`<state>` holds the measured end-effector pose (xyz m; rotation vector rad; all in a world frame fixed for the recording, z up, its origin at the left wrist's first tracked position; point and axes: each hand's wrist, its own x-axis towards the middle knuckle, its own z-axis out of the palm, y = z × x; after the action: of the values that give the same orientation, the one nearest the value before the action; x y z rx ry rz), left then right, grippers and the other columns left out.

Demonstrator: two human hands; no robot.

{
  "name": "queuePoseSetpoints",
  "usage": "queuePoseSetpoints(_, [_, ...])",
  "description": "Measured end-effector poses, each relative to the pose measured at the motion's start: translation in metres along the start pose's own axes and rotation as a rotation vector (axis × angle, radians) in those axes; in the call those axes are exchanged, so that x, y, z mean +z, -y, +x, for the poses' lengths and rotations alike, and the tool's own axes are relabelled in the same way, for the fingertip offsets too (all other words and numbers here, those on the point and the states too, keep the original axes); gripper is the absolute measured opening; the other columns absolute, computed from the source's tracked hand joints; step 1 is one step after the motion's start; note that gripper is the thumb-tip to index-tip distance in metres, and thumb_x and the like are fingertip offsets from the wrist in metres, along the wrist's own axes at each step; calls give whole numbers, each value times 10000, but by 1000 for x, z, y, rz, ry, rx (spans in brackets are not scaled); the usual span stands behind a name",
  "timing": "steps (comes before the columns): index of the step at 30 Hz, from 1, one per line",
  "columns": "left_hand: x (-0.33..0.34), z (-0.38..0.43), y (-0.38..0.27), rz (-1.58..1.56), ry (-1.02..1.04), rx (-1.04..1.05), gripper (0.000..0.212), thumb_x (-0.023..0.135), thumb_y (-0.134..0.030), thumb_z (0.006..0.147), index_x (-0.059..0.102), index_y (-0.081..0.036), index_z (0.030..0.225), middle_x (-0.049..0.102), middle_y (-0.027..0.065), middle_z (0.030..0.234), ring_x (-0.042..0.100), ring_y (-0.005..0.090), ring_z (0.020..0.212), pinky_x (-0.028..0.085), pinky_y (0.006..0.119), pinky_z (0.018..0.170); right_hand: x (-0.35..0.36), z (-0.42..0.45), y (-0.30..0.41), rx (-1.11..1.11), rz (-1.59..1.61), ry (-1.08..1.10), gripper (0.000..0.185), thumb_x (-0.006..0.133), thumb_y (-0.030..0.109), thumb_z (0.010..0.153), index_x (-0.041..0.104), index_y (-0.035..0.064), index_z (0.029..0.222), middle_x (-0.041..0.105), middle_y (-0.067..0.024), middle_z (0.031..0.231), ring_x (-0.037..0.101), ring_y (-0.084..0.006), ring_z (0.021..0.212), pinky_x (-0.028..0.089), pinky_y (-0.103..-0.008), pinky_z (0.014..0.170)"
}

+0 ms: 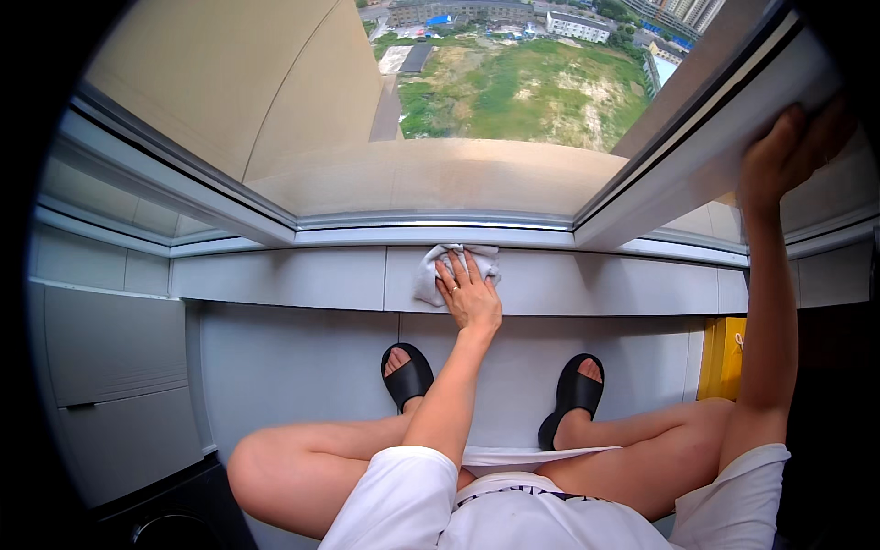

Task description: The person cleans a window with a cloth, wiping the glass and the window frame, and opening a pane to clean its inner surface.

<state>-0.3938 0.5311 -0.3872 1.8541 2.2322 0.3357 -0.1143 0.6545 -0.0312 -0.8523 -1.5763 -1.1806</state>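
My left hand [471,295] lies with spread fingers on a crumpled grey-white cloth [427,282], pressing it against the pale tiled window sill [330,278]. A ring shows on one finger. The cloth reaches up to the bottom rail of the white window frame [440,237]. At the far right, my raised right hand [790,155] is against a broad white window post [715,137]. Its fingers are in shadow, so how firmly they grip is unclear.
Behind the glass pane [447,179] a grassy lot lies far below. Two black slides [407,378] are on my feet on the pale tiled surface below the sill. A yellow box or bag [722,354] stands at right, a grey cabinet [117,350] at left.
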Motion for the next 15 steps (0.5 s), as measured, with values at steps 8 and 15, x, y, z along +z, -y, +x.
queuePoseSetpoints(8, [8,-35,-164,-474,384,193,743,545,-431,889,299,-68,1488,248,219,1539,245,422,1397,227,510,1121,-81,-55,14,192,496,473,474,483,125,949,416,43,1412,412,-170,1464,357,-342,1374,236,-498,1114])
queuePoseSetpoints(15, [-1,-50,-112,-842,-116,208,379,474,-175,949,510,21,1271,503,209,1341,429,358,1247,305,446,1065,-125,-270,139,548,595,1207,411,555,279,916,532,106,1288,419,-152,1447,295,-382,1394,247,-531,1115])
